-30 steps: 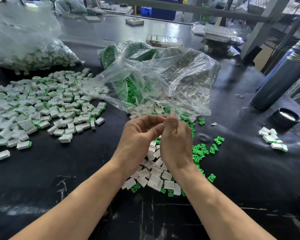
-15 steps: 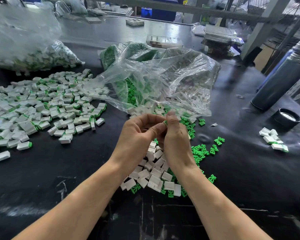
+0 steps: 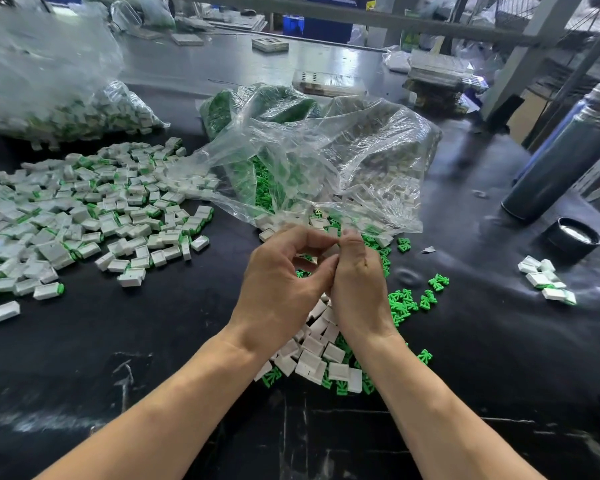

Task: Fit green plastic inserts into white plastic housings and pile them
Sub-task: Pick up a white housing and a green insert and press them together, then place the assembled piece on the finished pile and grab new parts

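My left hand [image 3: 281, 282] and my right hand [image 3: 357, 282] meet above the middle of the black table. Their fingertips pinch one small white housing [image 3: 332, 250] between them; most of it is hidden by the fingers. Below the hands lies a heap of empty white housings [image 3: 321, 351] mixed with loose green inserts [image 3: 406, 303]. To the left spreads a large pile of fitted white-and-green pieces [image 3: 84, 216].
A clear plastic bag [image 3: 326, 161] with green inserts and housings lies open just beyond my hands. Another full bag [image 3: 66, 109] sits at the far left. A dark cylinder [image 3: 561, 157], a black lid [image 3: 574, 237] and a few fitted pieces [image 3: 544, 282] are at the right.
My hands have stayed together and risen slightly toward the bag. The left fingers have opened a little, showing a gap under them.
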Demonstrator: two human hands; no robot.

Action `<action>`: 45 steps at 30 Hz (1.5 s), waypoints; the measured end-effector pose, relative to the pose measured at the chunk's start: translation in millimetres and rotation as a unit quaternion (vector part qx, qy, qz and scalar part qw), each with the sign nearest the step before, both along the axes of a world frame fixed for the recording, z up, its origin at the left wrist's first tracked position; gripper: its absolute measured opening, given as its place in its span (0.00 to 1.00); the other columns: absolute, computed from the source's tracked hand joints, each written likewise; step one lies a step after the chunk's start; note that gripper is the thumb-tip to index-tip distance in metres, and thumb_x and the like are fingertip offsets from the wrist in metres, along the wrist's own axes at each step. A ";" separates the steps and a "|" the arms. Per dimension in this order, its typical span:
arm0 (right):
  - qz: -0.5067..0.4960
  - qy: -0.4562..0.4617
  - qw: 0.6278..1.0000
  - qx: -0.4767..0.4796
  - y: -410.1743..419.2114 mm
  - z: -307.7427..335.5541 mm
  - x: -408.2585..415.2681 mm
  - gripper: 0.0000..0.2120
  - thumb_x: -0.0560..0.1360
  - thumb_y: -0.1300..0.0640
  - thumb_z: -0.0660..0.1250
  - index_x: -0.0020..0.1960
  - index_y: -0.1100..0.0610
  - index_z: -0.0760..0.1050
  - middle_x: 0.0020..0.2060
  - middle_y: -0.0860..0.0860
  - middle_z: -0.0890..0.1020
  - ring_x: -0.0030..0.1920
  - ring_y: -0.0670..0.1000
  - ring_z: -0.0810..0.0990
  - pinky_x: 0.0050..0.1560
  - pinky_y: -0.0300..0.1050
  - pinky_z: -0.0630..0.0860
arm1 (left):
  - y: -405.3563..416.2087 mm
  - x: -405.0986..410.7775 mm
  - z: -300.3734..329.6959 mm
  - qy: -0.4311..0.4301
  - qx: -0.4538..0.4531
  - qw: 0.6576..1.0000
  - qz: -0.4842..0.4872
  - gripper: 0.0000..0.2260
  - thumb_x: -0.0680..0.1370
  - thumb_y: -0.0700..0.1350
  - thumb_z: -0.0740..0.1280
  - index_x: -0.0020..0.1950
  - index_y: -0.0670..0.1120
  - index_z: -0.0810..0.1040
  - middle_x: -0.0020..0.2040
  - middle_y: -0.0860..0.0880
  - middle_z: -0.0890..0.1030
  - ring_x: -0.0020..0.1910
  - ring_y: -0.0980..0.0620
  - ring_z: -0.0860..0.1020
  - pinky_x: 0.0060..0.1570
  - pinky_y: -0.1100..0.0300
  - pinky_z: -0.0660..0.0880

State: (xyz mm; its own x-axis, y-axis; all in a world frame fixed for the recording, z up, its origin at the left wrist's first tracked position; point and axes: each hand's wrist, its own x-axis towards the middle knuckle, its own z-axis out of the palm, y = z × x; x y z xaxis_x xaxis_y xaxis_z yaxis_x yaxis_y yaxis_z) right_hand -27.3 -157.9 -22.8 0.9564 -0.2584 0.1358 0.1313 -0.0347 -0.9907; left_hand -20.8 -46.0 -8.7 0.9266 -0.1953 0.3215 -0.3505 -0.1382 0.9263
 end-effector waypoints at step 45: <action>-0.012 -0.013 0.996 -0.087 -22.0 7.7 -10.0 0.07 0.81 0.54 0.71 0.44 0.52 0.81 0.31 0.42 0.81 0.31 0.41 0.77 0.33 0.33 0.72 | 17.9 7.7 -5.0 -0.159 0.158 0.971 0.082 0.10 0.78 0.49 0.74 0.59 0.51 0.85 0.50 0.59 0.80 0.46 0.59 0.81 0.49 0.60 0.80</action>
